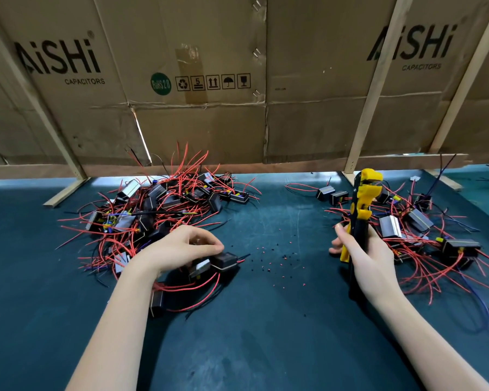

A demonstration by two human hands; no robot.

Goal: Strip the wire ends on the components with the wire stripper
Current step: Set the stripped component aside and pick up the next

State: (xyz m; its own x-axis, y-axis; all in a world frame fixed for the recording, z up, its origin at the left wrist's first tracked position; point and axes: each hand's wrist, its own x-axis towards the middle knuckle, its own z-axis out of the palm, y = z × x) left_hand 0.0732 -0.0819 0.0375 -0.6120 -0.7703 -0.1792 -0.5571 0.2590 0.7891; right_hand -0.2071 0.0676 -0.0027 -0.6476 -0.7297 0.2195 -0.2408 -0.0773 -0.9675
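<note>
Both hands are busy: my left hand [191, 247] curls down over a black component [224, 261] at the near edge of the left pile, fingers and thumb pinching its body, with its red and dark wire ends poking out to the right. My right hand [363, 256] is wrapped around the handles of the yellow and black wire stripper [362, 204], holding it upright with the head pointing far; I cannot tell how far its handles are squeezed. As for progress, I judge the job is partway: the left pile [158, 210] of components with long red wires looks like what is left, the right pile [424, 235] looks like finished pieces, though I cannot make out bare ends there. Between the 2 piles, small red and black insulation bits [280, 255] dot the green mat [251, 334], which suggests many ends are already stripped.
</note>
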